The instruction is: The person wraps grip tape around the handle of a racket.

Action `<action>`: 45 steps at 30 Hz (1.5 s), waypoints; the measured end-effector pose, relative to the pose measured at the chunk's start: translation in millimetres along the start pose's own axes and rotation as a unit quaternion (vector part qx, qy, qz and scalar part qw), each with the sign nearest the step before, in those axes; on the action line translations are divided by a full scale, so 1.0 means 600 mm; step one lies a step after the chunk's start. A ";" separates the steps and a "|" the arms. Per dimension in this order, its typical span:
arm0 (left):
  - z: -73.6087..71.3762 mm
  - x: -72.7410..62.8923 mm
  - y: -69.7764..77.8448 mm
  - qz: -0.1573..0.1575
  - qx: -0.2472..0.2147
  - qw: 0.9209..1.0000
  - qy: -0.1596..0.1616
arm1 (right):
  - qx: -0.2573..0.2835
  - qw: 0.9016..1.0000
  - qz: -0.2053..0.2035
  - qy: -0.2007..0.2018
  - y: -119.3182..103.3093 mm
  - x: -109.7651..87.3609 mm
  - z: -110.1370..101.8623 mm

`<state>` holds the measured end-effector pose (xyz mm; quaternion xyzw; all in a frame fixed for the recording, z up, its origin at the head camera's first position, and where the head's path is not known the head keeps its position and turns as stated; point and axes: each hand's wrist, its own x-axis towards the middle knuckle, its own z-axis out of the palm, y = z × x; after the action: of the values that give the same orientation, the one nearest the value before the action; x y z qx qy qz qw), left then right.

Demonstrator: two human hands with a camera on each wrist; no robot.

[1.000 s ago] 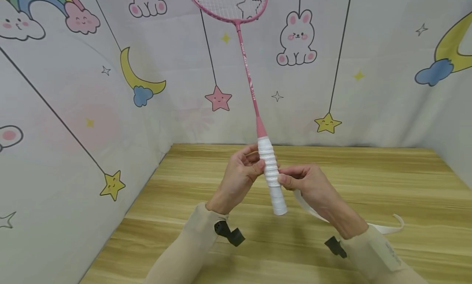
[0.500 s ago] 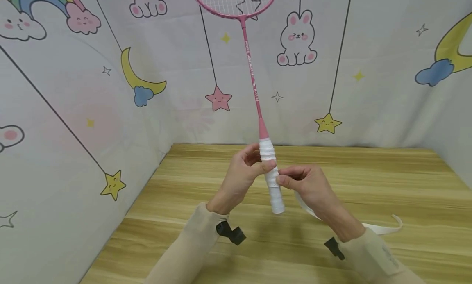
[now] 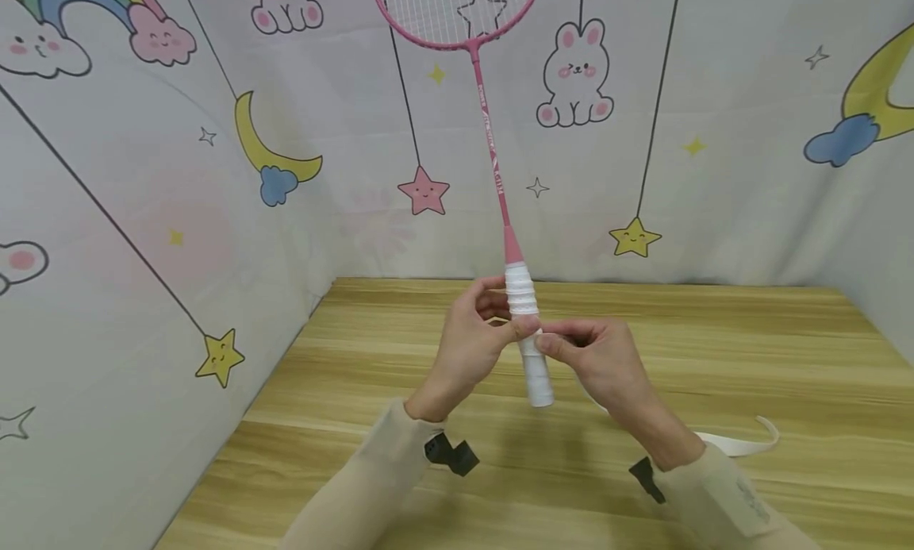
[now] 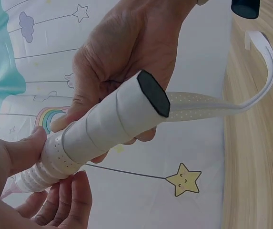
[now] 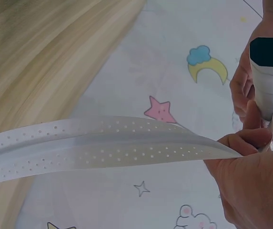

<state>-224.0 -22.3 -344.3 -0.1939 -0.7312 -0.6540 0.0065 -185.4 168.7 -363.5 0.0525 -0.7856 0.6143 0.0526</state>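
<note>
A pink badminton racket (image 3: 493, 149) is held upright and slightly tilted above the table, its head partly out of the head view. My left hand (image 3: 467, 344) holds its white handle (image 3: 538, 379), thumb across the front and fingers behind. Perforated white grip tape (image 5: 112, 143) is wound in ridged, overlapping turns round the upper handle; the lower part shows smoother white wrapping. Beside the handle, my right hand (image 3: 607, 363) pinches the tape between thumb and fingers. From there the loose tape trails down to the right. The dark butt cap (image 4: 155, 94) faces the left wrist camera.
The wood-grain table (image 3: 400, 486) lies below both hands. The tape's loose end (image 3: 743, 445) curls near the right forearm. A white cloth backdrop (image 3: 343, 121) with printed stars, moons and rabbits stands behind and at the sides.
The racket has shifted slightly right and stands a little straighter. My left hand has moved slightly right, its thumb now farther down and across the handle. My right hand keeps its pinch beside the handle.
</note>
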 end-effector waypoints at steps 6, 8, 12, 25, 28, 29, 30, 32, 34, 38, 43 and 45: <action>-0.003 0.002 -0.001 -0.017 -0.016 1.000 0.015 | -0.010 1.000 0.003 -0.010 -0.001 0.000 -0.002; -0.004 0.003 -0.002 -0.021 -0.025 0.999 0.017 | -0.010 1.000 0.003 -0.014 -0.001 0.001 -0.003; -0.006 0.005 -0.005 -0.025 -0.039 0.999 0.016 | -0.005 1.000 -0.004 -0.019 0.001 0.002 -0.005; -0.015 0.012 -0.016 -0.048 -0.093 0.994 -0.013 | 0.002 0.999 0.001 -0.033 -0.001 0.004 -0.014; -0.016 0.012 -0.016 -0.052 -0.106 0.993 -0.025 | 0.010 0.999 0.012 -0.043 -0.002 0.006 -0.016; -0.016 0.012 -0.015 -0.051 -0.109 0.992 -0.029 | 0.013 0.999 0.015 -0.046 -0.002 0.007 -0.016; -0.016 0.012 -0.015 -0.051 -0.113 0.992 -0.032 | 0.016 0.999 0.018 -0.048 -0.002 0.007 -0.016; -0.017 0.011 -0.013 -0.049 -0.119 0.991 -0.038 | 0.022 0.998 0.022 -0.051 -0.002 0.009 -0.017; -0.017 0.011 -0.013 -0.049 -0.123 0.990 -0.044 | 0.023 0.998 0.023 -0.053 -0.001 0.010 -0.017; -0.018 0.012 -0.014 -0.049 -0.128 0.989 -0.054 | 0.026 0.998 0.023 -0.057 0.001 0.011 -0.018; -0.021 0.014 -0.017 -0.041 -0.122 0.989 -0.075 | 0.033 0.996 0.021 -0.081 0.004 0.015 -0.017; -0.022 0.013 -0.016 -0.036 -0.121 0.988 -0.087 | 0.032 0.995 0.020 -0.093 0.006 0.016 -0.018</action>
<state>-237.5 -33.2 -349.7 -0.2228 -0.6512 -0.7179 -0.1044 -195.2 179.6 -363.0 0.0951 -0.7676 0.6328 -0.0348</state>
